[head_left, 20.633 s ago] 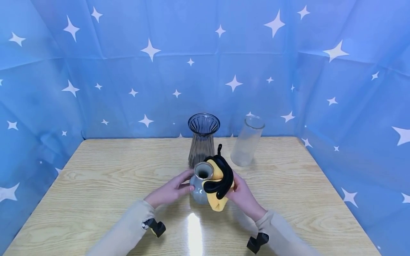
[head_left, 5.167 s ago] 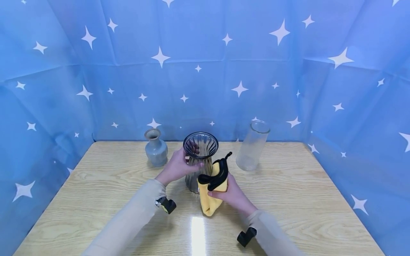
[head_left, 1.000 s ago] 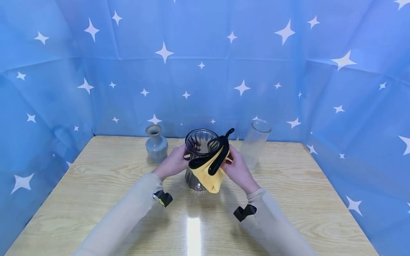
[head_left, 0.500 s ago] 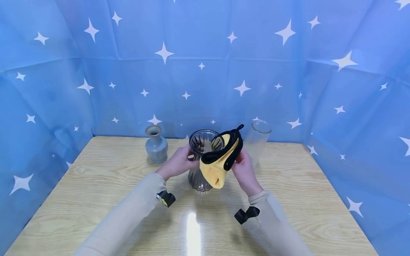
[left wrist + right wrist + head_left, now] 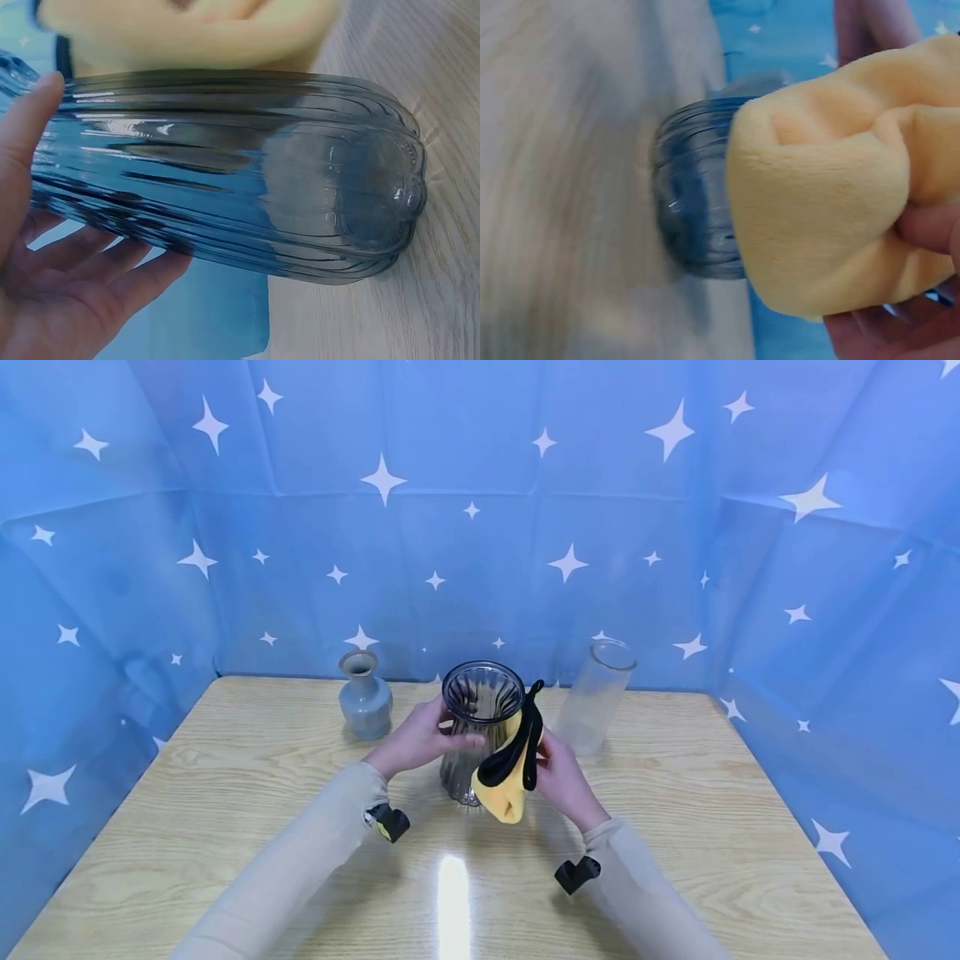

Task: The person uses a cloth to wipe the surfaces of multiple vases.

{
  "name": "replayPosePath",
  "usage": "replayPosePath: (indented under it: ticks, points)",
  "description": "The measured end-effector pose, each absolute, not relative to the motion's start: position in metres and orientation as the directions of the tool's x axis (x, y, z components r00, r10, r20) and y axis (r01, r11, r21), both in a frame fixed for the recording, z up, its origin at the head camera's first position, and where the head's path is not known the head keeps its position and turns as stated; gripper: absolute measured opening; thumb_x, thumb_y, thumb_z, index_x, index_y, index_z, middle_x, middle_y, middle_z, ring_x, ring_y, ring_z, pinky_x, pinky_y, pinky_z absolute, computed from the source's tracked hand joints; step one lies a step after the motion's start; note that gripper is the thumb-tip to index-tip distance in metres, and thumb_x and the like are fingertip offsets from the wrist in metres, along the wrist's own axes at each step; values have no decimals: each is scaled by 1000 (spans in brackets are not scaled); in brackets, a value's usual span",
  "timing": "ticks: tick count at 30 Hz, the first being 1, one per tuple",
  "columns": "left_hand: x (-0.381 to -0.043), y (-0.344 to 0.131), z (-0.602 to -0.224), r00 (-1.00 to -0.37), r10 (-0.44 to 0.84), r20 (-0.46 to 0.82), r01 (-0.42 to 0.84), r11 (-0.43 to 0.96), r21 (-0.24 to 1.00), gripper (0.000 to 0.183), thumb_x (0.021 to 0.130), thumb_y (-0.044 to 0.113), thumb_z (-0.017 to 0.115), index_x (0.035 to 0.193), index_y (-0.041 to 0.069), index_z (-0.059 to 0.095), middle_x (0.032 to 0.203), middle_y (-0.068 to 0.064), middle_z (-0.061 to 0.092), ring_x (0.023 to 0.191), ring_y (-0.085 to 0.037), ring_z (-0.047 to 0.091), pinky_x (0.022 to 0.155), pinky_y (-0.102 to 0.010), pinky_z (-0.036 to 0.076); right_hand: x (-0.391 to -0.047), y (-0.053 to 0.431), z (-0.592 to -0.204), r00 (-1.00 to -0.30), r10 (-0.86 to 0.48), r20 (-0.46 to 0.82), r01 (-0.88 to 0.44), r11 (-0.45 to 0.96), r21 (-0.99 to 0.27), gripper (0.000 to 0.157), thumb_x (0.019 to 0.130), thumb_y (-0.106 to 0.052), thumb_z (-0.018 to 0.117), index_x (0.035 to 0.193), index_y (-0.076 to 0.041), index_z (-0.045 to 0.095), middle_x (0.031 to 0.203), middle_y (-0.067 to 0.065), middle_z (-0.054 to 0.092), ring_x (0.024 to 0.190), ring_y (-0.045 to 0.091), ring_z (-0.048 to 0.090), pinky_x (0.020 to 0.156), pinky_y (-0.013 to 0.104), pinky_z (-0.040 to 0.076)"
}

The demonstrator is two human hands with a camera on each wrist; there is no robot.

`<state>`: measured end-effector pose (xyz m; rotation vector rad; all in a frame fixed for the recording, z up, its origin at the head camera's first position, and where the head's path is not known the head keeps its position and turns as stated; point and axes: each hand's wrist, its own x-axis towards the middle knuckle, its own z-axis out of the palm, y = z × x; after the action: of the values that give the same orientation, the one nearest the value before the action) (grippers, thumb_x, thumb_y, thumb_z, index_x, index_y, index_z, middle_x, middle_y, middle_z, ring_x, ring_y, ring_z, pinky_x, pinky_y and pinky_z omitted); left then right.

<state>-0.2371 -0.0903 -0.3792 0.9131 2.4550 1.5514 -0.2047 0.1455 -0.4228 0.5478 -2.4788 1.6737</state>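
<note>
A smoky grey ribbed glass vase (image 5: 459, 770) with a flared rim stands at the middle of the table, its base near the wood in the left wrist view. My left hand (image 5: 422, 739) holds it from the left below the rim, thumb across the front and fingers behind. In my right hand (image 5: 564, 778) is a folded yellow cloth (image 5: 501, 799) with black edging and a loop. The cloth overlaps the vase's right side. Seen from the right wrist, the plush cloth (image 5: 817, 202) covers much of the vase, with the ribbed base showing past it.
A small blue-grey vase (image 5: 367, 706) stands at the back left of the wooden table (image 5: 225, 827). At the back right is a clear cylindrical glass vase (image 5: 592, 710), just behind my right hand. A blue curtain (image 5: 465, 543) with white stars encloses the back and sides.
My right hand has brought the cloth down from the ribbed vase's rim to its side. Much earlier, both hands were at the small vase, which now stands back left; the ribbed vase has come forward.
</note>
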Motion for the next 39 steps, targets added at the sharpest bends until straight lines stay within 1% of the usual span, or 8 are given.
replayPosePath:
  ticks: [4,9,14,16,20,26,33,39]
  points:
    - [-239,-90,-380,-824,525,211,407,291,866,57,84,18,77,134,12,50,126,-5,61,119,-24,54,101,-42,43,-205,148,-440,-930,-268,250,-347,425,-836,28,89,9,60,114,0,58,106,16,63,100,32,62,80,40,55]
    - [-243,-90,-381,-838,522,161,339,267,902,53,81,9,76,129,9,54,121,-6,63,112,-22,58,95,-39,48,-202,150,-454,-943,-272,193,-323,593,-737,32,87,9,59,116,-6,57,101,12,66,84,20,60,71,36,53]
    - [-251,-91,-382,-815,567,118,276,201,940,51,81,2,69,130,4,53,123,-10,61,115,-25,56,97,-38,47,-198,146,-456,-937,-259,233,-348,644,-681,45,76,14,65,116,-5,58,103,13,67,85,22,59,73,41,51]
    - [-254,-92,-383,-805,585,103,247,173,954,52,82,0,66,132,3,51,126,-11,59,118,-26,54,99,-38,45,-197,144,-457,-934,-245,260,-357,644,-677,44,75,14,67,114,-5,58,101,12,67,87,25,61,74,43,52]
    - [-257,-94,-383,-796,600,83,212,147,966,54,83,-1,62,135,1,48,129,-14,56,122,-28,51,100,-39,44,-194,139,-458,-939,-191,285,-342,563,-752,36,80,9,67,112,-6,60,100,9,66,92,26,63,76,42,53]
    - [-258,-96,-381,-795,604,59,197,166,966,52,82,-1,63,133,3,49,128,-12,56,121,-26,51,99,-39,44,-194,131,-439,-936,-120,332,-351,405,-844,32,88,0,65,119,-8,61,104,6,63,96,22,60,84,42,52]
    - [-261,-95,-383,-781,619,77,201,133,971,47,85,2,66,129,2,52,126,-11,57,118,-25,52,100,-39,43,-202,121,-404,-913,-37,406,-401,268,-876,22,89,2,62,109,-6,60,100,9,62,93,20,56,82,36,49]
    - [-262,-95,-385,-782,615,104,228,126,965,49,84,4,72,130,2,53,128,-11,56,121,-26,50,102,-41,40,-203,112,-396,-921,93,379,-375,57,-925,30,90,11,55,118,2,59,103,3,61,93,16,58,77,26,50]
